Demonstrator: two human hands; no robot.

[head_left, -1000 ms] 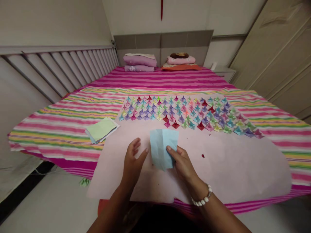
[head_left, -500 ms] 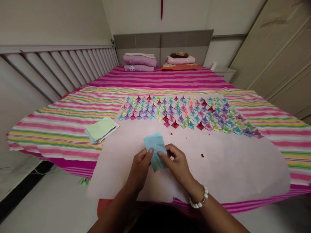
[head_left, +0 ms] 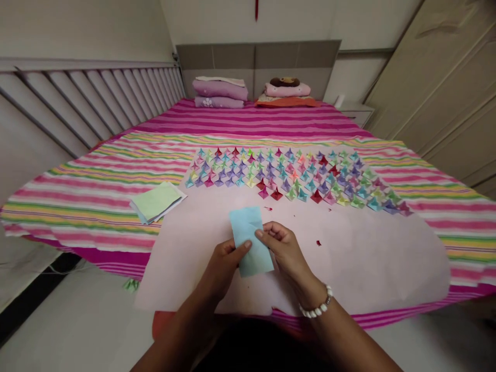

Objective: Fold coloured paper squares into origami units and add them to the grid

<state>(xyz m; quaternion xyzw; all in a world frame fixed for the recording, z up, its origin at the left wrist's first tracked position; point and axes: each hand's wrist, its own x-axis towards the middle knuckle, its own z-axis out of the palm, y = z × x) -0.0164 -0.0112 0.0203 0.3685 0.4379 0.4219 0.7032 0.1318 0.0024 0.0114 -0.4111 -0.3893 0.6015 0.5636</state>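
Note:
A light blue paper sheet (head_left: 250, 242), folded in half lengthways, is held over a large pale pink sheet (head_left: 368, 258) spread on the bed. My left hand (head_left: 225, 263) pinches the paper's lower left edge, thumb on top. My right hand (head_left: 281, 248), with a white bead bracelet at the wrist, grips its right side with curled fingers. Beyond my hands, several small folded paper shapes (head_left: 287, 178) in many colours lie in rows on the pink sheet.
A small stack of pale green and white paper squares (head_left: 157, 201) lies to the left on the striped bedcover (head_left: 116, 170). Folded blankets (head_left: 219, 93) and a pillow (head_left: 289, 92) sit at the headboard. A wardrobe (head_left: 445, 93) stands on the right, a slatted rail (head_left: 96, 103) on the left.
My left hand came in from beside the paper and took hold of it. The blue sheet, open and creased a second ago, is now folded narrower between both hands.

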